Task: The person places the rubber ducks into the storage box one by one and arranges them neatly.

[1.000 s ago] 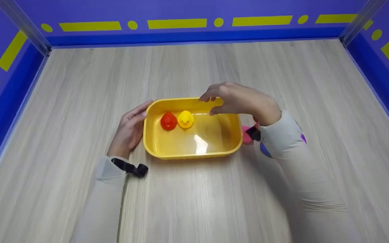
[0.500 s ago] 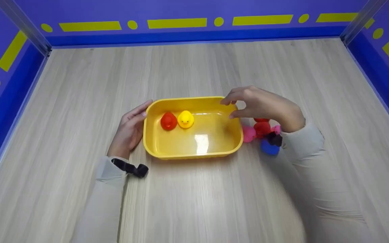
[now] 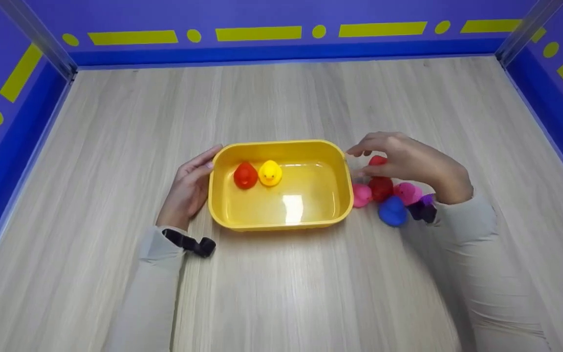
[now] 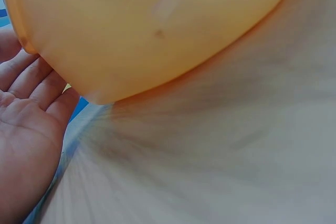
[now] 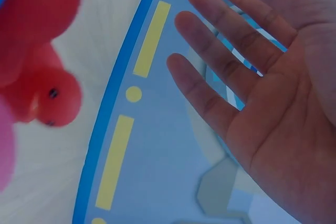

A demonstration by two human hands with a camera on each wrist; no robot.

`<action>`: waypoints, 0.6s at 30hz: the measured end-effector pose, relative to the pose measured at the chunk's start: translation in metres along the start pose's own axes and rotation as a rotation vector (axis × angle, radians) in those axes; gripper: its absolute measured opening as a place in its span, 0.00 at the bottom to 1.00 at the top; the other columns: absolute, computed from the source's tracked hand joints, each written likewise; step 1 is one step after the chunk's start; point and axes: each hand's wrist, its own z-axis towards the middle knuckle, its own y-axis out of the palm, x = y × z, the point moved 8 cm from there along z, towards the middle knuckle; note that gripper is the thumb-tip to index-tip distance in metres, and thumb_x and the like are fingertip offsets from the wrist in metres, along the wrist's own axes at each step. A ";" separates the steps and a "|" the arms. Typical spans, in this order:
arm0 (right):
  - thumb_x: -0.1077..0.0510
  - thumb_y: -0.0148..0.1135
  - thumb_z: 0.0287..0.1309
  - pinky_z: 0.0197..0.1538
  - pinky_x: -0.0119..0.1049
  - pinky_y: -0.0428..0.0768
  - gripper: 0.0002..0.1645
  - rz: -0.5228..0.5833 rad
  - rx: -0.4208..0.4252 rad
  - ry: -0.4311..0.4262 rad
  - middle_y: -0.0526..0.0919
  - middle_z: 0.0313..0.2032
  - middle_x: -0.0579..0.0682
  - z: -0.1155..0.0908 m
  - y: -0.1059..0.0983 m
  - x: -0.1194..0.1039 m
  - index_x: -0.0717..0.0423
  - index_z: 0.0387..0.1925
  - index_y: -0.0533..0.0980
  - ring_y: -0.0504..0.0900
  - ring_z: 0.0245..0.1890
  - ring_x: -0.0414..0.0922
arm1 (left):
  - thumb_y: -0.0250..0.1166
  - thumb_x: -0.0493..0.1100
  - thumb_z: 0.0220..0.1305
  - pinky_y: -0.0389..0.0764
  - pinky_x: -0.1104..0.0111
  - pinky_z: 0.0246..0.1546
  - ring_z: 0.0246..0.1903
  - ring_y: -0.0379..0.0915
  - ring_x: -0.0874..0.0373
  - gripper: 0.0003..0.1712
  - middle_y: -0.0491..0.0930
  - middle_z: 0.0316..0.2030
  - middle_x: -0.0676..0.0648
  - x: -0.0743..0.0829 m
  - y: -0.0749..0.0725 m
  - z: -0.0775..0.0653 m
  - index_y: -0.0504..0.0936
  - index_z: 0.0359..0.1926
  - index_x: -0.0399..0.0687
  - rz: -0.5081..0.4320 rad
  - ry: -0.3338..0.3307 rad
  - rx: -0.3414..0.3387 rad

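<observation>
"Red duck [image 3: 246, 175] and yellow duck [image 3: 270, 173] sit together in the left half of the yellow bin [image 3: 257, 210]. And the hands?"

"The left hand [image 3: 184, 188] rests its extended fingers against the bin's left end, I suppose to steady it. The right hand [image 3: 401, 159], loosely spread and holding nothing, is over the loose ducks [image 3: 393, 211], placed just beside the bin, probably for short reach."

— Which clothing does the person have?
— The left sleeve [image 3: 147, 293] and the right sleeve [image 3: 487, 264] are pale greyish beige, with fine folds on the right one.
— And the wrists?
— The left carries a black band [image 3: 178, 238] with a rounded end [image 3: 206, 247]; the right, a black block [image 3: 423, 213]. Left hand [image 3: 186, 188] and right hand [image 3: 411, 161] are bare.
</observation>
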 end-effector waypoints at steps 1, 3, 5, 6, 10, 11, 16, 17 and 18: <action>0.56 0.70 0.53 0.53 0.49 0.82 0.25 0.011 -0.001 0.005 0.81 0.51 0.51 -0.002 0.001 0.003 0.51 0.54 0.79 0.77 0.53 0.51 | 0.51 0.29 0.66 0.74 0.68 0.61 0.56 0.74 0.59 0.26 0.79 0.54 0.49 0.000 0.000 0.000 0.65 0.65 0.28 0.000 -0.002 0.001; 0.57 0.70 0.54 0.53 0.51 0.82 0.24 0.032 -0.002 0.012 0.81 0.51 0.52 -0.007 0.002 0.009 0.52 0.55 0.79 0.77 0.53 0.52 | 0.51 0.29 0.66 0.74 0.68 0.61 0.56 0.74 0.59 0.26 0.80 0.54 0.49 -0.001 0.000 0.000 0.65 0.65 0.28 0.002 -0.005 0.003; 0.58 0.69 0.54 0.53 0.50 0.82 0.24 0.051 -0.001 0.022 0.82 0.50 0.52 -0.011 0.003 0.014 0.52 0.55 0.79 0.78 0.52 0.52 | 0.51 0.29 0.66 0.74 0.68 0.61 0.56 0.74 0.59 0.26 0.79 0.54 0.49 -0.001 0.000 0.000 0.66 0.65 0.29 0.001 -0.007 -0.001; 0.59 0.69 0.54 0.52 0.50 0.82 0.24 0.058 0.000 0.025 0.82 0.50 0.53 -0.012 0.004 0.017 0.53 0.55 0.79 0.78 0.51 0.52 | 0.51 0.29 0.66 0.75 0.68 0.60 0.56 0.74 0.59 0.26 0.79 0.54 0.48 -0.001 0.000 0.000 0.66 0.65 0.29 -0.001 -0.008 -0.003; 0.58 0.68 0.56 0.51 0.49 0.83 0.23 0.074 0.002 0.046 0.82 0.49 0.52 -0.019 0.006 0.027 0.54 0.55 0.78 0.78 0.49 0.50 | 0.51 0.29 0.66 0.76 0.68 0.59 0.55 0.75 0.58 0.25 0.79 0.54 0.48 -0.001 0.000 0.000 0.67 0.65 0.29 -0.011 -0.006 -0.012; 0.58 0.67 0.56 0.51 0.49 0.83 0.23 0.075 0.001 0.041 0.82 0.49 0.53 -0.021 0.007 0.029 0.54 0.55 0.78 0.78 0.49 0.50 | 0.51 0.29 0.66 0.76 0.69 0.59 0.55 0.75 0.58 0.25 0.79 0.54 0.48 -0.001 0.000 0.000 0.67 0.65 0.29 -0.014 -0.007 -0.011; 0.56 0.66 0.58 0.53 0.51 0.81 0.22 0.106 0.004 0.038 0.82 0.49 0.51 -0.029 0.007 0.039 0.54 0.54 0.79 0.78 0.49 0.49 | 0.52 0.29 0.66 0.75 0.69 0.60 0.56 0.74 0.58 0.25 0.79 0.55 0.48 -0.002 -0.001 0.000 0.67 0.64 0.30 -0.013 -0.011 -0.005; 0.56 0.66 0.58 0.53 0.51 0.81 0.21 0.111 0.005 0.038 0.82 0.49 0.51 -0.031 0.007 0.040 0.54 0.54 0.79 0.78 0.49 0.49 | 0.52 0.29 0.66 0.75 0.69 0.60 0.56 0.74 0.58 0.25 0.79 0.55 0.48 -0.002 -0.001 0.000 0.67 0.65 0.30 -0.010 -0.010 -0.003; 0.56 0.66 0.58 0.53 0.51 0.81 0.21 0.115 0.011 0.043 0.82 0.48 0.50 -0.032 0.006 0.042 0.53 0.54 0.79 0.78 0.49 0.49 | 0.52 0.29 0.66 0.75 0.68 0.60 0.56 0.74 0.58 0.25 0.79 0.55 0.48 -0.001 -0.001 0.000 0.67 0.65 0.30 -0.007 -0.008 -0.002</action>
